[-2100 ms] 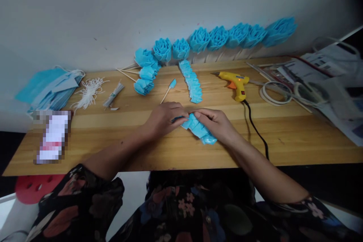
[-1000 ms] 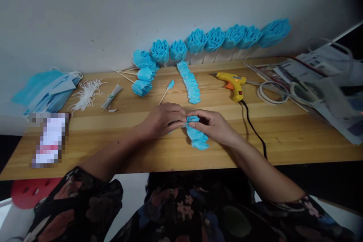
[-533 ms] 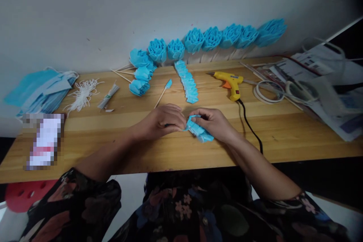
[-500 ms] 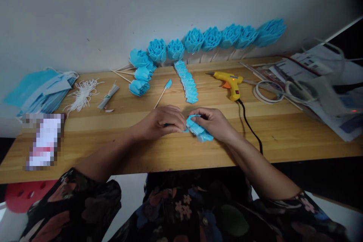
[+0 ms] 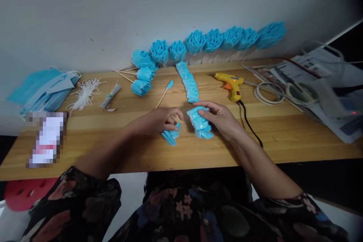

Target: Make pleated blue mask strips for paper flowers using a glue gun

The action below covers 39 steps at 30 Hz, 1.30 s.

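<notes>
My right hand (image 5: 217, 117) pinches a stack of overlapping light-blue petals (image 5: 200, 123) between thumb and fingers, just above the table. To its left, my left hand (image 5: 167, 119) has its thumb and index finger apart. A small fan of blue petals (image 5: 170, 137) is right below the left thumb, partly hidden by it. Beyond the hands lies a wooden stick (image 5: 162, 97) with one blue petal (image 5: 169, 84) at its tip. A row of overlapped blue petals (image 5: 188, 83) runs away from me towards the wall.
Finished blue flowers (image 5: 195, 41) line the wall, several on sticks. A yellow glue gun (image 5: 234, 83) with a black cord lies right. Papers and tape rolls (image 5: 268, 92) clutter the far right. Face masks (image 5: 47, 89), white loops (image 5: 86, 92), a wire bundle (image 5: 110, 95) and a phone (image 5: 47, 140) are left.
My hands have drawn apart, with the left thumb and index finger spreading. A small fan of petals now shows beneath the left hand. The right hand still holds its petal stack.
</notes>
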Available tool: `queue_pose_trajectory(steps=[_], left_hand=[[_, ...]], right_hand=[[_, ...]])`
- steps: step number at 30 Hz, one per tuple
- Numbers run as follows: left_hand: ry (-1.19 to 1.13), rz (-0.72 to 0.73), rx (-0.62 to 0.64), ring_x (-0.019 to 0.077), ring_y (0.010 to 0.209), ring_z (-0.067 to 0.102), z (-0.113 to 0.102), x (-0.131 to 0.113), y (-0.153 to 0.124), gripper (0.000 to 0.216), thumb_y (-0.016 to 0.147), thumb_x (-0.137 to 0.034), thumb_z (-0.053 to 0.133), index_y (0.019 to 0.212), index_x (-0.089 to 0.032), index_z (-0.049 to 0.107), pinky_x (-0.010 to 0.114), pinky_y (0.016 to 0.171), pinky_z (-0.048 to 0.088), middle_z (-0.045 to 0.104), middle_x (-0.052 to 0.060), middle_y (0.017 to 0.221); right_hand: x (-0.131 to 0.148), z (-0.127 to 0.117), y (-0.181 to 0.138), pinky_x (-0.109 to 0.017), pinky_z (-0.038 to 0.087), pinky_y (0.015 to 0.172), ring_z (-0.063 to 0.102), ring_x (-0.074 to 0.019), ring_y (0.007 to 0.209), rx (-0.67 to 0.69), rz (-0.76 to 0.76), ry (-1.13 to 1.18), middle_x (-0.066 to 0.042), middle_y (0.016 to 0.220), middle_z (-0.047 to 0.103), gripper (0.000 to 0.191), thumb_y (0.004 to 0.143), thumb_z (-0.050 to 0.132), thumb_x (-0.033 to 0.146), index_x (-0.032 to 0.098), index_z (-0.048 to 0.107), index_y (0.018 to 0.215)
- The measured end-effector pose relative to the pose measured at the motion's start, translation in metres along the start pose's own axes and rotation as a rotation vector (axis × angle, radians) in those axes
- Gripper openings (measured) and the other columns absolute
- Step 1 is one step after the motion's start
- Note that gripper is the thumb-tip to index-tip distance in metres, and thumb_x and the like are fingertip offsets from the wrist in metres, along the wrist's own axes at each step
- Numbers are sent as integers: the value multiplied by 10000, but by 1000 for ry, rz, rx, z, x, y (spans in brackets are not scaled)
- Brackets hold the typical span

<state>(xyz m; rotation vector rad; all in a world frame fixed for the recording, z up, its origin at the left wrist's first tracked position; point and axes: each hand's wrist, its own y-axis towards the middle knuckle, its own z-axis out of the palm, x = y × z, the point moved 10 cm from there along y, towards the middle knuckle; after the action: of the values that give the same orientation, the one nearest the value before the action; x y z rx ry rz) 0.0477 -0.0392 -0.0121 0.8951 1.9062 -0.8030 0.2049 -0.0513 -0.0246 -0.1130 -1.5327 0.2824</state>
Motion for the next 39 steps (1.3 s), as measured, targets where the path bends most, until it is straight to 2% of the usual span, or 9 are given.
queue_pose_trajectory(steps=[3, 6, 16, 20, 23, 26, 31, 34, 39], left_hand=[[206, 63, -17, 116, 637, 602, 1, -4, 1, 325, 869, -283, 717, 1165, -204, 611, 213, 613, 412, 693, -34, 736], [424, 260, -78, 149, 788, 636, -4, -19, 0, 140, 900, -325, 696, 930, -189, 701, 242, 705, 428, 705, 40, 856], [620, 442, -255, 160, 777, 644, -22, -30, 0, 383, 1025, -448, 512, 863, -180, 733, 274, 728, 419, 731, 60, 820], [535, 424, -372, 154, 795, 669, -31, -36, -3, 454, 1047, -488, 442, 909, -175, 740, 264, 744, 461, 754, 70, 844], [491, 497, -428, 160, 811, 680, -28, -49, -9, 424, 1040, -473, 470, 896, -173, 734, 273, 753, 492, 757, 80, 840], [453, 556, -428, 168, 840, 689, -21, -60, -13, 358, 1020, -445, 529, 885, -181, 730, 292, 785, 511, 761, 85, 860], [97, 349, -393, 138, 744, 681, -26, -35, -5, 352, 995, -448, 565, 1194, -169, 644, 253, 688, 519, 737, 52, 862], [-14, 213, -328, 120, 682, 657, -25, -15, 2, 426, 999, -420, 528, 1330, -153, 562, 235, 645, 507, 717, 23, 830], [54, 141, -291, 145, 819, 686, -20, -6, 7, 410, 928, -384, 628, 1282, -178, 636, 255, 722, 524, 755, 60, 1000]], right_hand=[[1, 4, -1, -255, 449, 574, 589, -116, 639, 52, 3, 18, 4, 815, 705, 470, 768, 802, 449, 216, 746, 1172], [1, 7, -1, -246, 435, 571, 565, -107, 633, 94, -11, 25, 12, 795, 686, 477, 765, 818, 443, 222, 742, 1181], [3, 14, -6, -244, 451, 584, 578, -107, 636, 156, -10, -2, 12, 793, 700, 448, 789, 814, 421, 228, 743, 1187], [9, 21, -15, -286, 535, 735, 674, -154, 841, 273, -14, -86, -44, 1050, 767, 379, 775, 836, 401, 243, 778, 1115], [13, 22, -18, -300, 546, 824, 675, -200, 1074, 325, -20, -82, -61, 1382, 676, 363, 764, 851, 398, 266, 794, 1096], [10, 28, -21, -284, 537, 752, 675, -202, 1044, 402, 22, -80, -60, 1390, 669, 385, 772, 839, 436, 275, 798, 1119], [3, 37, -21, -286, 500, 705, 618, -135, 746, 444, 63, -173, -24, 886, 744, 401, 827, 768, 513, 231, 807, 1110], [5, 30, -14, -294, 489, 696, 610, -146, 743, 374, 33, -240, -28, 871, 736, 415, 835, 735, 562, 222, 817, 1059], [14, 18, -6, -296, 463, 693, 612, -158, 736, 288, -46, -298, -33, 848, 737, 406, 854, 711, 574, 215, 815, 1013]])
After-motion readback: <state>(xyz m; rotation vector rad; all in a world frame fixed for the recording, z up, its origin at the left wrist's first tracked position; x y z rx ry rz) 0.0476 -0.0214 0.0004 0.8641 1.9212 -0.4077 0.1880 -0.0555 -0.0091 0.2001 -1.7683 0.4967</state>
